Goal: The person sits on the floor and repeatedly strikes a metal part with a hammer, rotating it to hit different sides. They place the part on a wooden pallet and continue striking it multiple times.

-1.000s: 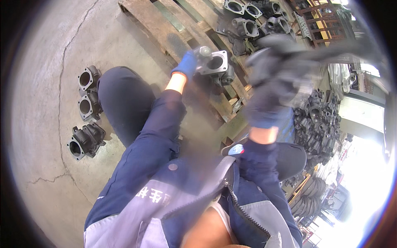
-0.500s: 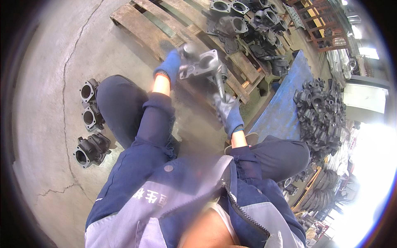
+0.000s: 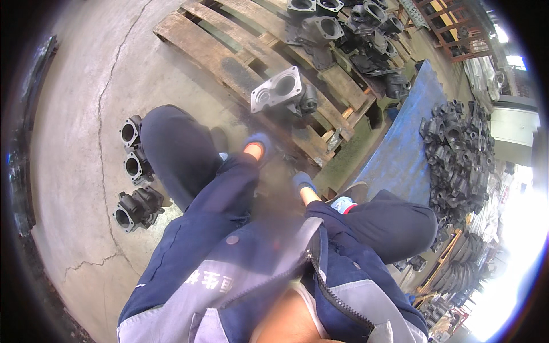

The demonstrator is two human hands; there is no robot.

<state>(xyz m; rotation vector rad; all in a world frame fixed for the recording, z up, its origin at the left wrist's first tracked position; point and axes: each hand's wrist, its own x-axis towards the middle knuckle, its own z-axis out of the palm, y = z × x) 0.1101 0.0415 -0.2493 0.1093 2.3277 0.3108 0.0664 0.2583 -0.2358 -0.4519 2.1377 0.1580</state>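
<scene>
A grey cast metal housing (image 3: 293,87), with a flat flange and a large round bore, rests at the near edge of the wooden pallet (image 3: 194,41). Neither hand touches it. My left hand (image 3: 260,140), in a blue glove, is low between my knees on the near side of the housing. To its right and a little nearer me is my right hand (image 3: 303,181), also blue-gloved. A dark blur covers the space between the hands, so their fingers and anything in them are hidden.
Several dark castings (image 3: 366,34) stand on the pallet's far right. More castings (image 3: 132,166) sit on the floor beside my left knee. A blue sheet (image 3: 394,143) lies on the right, next to a large heap of castings (image 3: 457,151).
Both hands have drawn back toward me, away from the housing, which now sits on the pallet's edge. The metal rod-like tool that my right hand held at the housing is out of sight.
</scene>
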